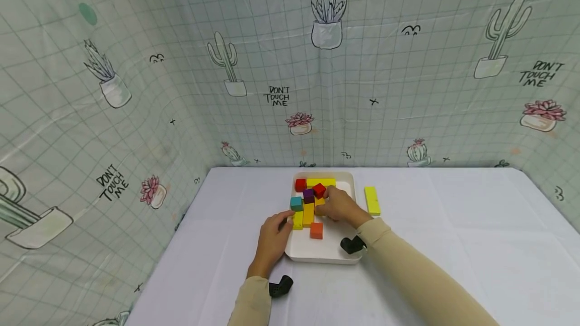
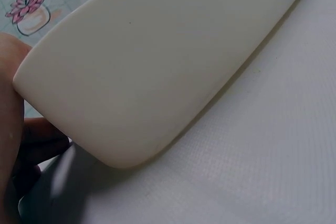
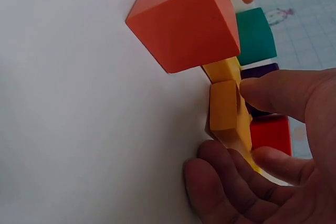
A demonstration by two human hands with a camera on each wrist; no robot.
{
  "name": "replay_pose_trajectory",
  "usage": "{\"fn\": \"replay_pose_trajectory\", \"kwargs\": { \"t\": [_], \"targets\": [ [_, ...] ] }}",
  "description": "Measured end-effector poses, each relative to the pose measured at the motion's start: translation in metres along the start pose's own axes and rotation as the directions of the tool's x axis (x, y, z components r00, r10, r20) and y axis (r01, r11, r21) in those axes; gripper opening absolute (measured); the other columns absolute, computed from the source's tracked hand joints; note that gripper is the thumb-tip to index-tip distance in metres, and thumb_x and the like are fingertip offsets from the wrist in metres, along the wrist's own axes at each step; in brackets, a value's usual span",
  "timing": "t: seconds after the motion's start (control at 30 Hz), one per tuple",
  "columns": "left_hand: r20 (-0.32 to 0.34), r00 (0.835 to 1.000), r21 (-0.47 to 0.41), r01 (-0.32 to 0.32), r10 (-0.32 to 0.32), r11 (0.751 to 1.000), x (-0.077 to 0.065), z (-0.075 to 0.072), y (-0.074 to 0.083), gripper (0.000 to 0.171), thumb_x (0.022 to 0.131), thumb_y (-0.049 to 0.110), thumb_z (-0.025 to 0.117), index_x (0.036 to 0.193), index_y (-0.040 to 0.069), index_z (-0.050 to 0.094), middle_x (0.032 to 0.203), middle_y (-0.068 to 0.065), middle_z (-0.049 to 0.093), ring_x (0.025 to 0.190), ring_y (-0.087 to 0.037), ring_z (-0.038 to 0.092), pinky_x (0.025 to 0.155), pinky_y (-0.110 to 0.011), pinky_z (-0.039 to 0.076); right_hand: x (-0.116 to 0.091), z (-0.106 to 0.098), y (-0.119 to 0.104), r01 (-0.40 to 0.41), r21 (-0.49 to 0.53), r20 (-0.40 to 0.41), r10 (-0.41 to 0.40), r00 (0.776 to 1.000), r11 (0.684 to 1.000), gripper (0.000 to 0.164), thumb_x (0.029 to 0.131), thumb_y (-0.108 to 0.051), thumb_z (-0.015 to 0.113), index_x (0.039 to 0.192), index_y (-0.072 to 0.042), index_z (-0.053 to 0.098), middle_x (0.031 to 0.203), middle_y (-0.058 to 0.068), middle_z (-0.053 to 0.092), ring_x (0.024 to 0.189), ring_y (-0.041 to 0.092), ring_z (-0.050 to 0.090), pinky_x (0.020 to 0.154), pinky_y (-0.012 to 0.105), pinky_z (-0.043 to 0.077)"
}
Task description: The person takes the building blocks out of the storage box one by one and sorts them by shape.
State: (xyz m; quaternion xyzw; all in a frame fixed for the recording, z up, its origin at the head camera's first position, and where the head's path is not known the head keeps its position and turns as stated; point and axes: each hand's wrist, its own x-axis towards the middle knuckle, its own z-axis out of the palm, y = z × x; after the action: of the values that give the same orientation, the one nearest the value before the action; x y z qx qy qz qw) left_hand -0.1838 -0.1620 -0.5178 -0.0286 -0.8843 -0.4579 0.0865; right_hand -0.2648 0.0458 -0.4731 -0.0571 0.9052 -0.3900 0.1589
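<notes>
Head view, centre: the right hand [image 1: 341, 205] reaches into the tray [image 1: 317, 247] on the table [image 1: 453, 245], its grip closed on an amber block [image 1: 319, 207] with the thumb on one side and fingers on the other, as the right wrist view shows. The left hand [image 1: 272, 235] is at the tray's left edge, fingers at the rim; whether it grips the tray or only rests against it, I cannot tell.

Left of the amber block stand two more yellow blocks [image 1: 308, 214]. Above them in the frame are a teal cube [image 1: 296, 204], a purple cube [image 1: 308, 195] and two red cubes [image 1: 319, 190], with a yellow bar [image 1: 323, 183] near the tray's top edge. An orange cube [image 1: 316, 231] sits below, apart from the group. A yellow slab [image 1: 372, 200] lies outside, right of the tray.

The step in hand looks like lining up blocks side by side. The next move probably calls for squaring the amber block against its neighbour, then letting go without nudging the cubes.
</notes>
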Motion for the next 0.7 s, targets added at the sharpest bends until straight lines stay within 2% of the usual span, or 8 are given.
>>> {"fn": "replay_pose_trajectory", "kwargs": {
  "t": [0.17, 0.33, 0.57, 0.7],
  "targets": [
    [-0.004, 1.0, 0.003, -0.007, 0.007, 1.0, 0.001, 0.0007, 0.0015, 0.029, 0.102, 0.022, 0.057, 0.128, 0.019, 0.068, 0.132, -0.004, 0.064, 0.121, -0.025, 0.055, 0.107, -0.049, 0.041, 0.0009, -0.0024, 0.0011, -0.042, 0.03, -0.005, 0.043, 0.999, 0.999, 0.061, 0.086, -0.029, 0.078, 0.13, 0.003, 0.051, 0.084, 0.011, 0.059, 0.06, 0.021, 0.055, 0.055, 0.025, 0.05],
    [-0.002, 1.0, -0.002, -0.003, 0.003, 1.0, 0.0013, 0.0013, 0.0029, 0.029, 0.102, 0.022, 0.057, 0.129, 0.019, 0.068, 0.133, -0.005, 0.063, 0.122, -0.027, 0.055, 0.107, -0.05, 0.041, 0.0011, -0.003, 0.0009, -0.062, 0.027, 0.001, 0.062, 0.998, 0.998, 0.062, 0.087, -0.03, 0.078, 0.131, 0.006, 0.054, 0.083, 0.011, 0.06, 0.062, 0.021, 0.056, 0.056, 0.025, 0.05],
    [-0.002, 1.0, -0.001, 0.009, -0.009, 1.0, -0.0016, 0.002, 0.0029, 0.029, 0.102, 0.022, 0.057, 0.129, 0.021, 0.068, 0.132, -0.005, 0.063, 0.121, -0.027, 0.055, 0.107, -0.052, 0.041, -0.0001, 0.0007, 0.0019, -0.06, 0.034, -0.007, 0.061, 0.998, 0.998, 0.062, 0.085, -0.027, 0.079, 0.132, 0.006, 0.055, 0.106, 0.014, 0.064, 0.073, 0.022, 0.058, 0.062, 0.027, 0.054],
    [-0.003, 1.0, 0.011, 0.017, -0.017, 1.0, -0.0029, 0.0025, 0.0014, 0.029, 0.102, 0.023, 0.057, 0.129, 0.021, 0.068, 0.132, -0.004, 0.063, 0.121, -0.025, 0.055, 0.107, -0.051, 0.042, -0.0011, 0.0038, 0.0025, -0.051, 0.032, -0.018, 0.052, 0.999, 0.998, 0.062, 0.082, -0.023, 0.078, 0.132, 0.006, 0.055, 0.11, 0.015, 0.065, 0.073, 0.022, 0.059, 0.062, 0.028, 0.054]
  ]
}}
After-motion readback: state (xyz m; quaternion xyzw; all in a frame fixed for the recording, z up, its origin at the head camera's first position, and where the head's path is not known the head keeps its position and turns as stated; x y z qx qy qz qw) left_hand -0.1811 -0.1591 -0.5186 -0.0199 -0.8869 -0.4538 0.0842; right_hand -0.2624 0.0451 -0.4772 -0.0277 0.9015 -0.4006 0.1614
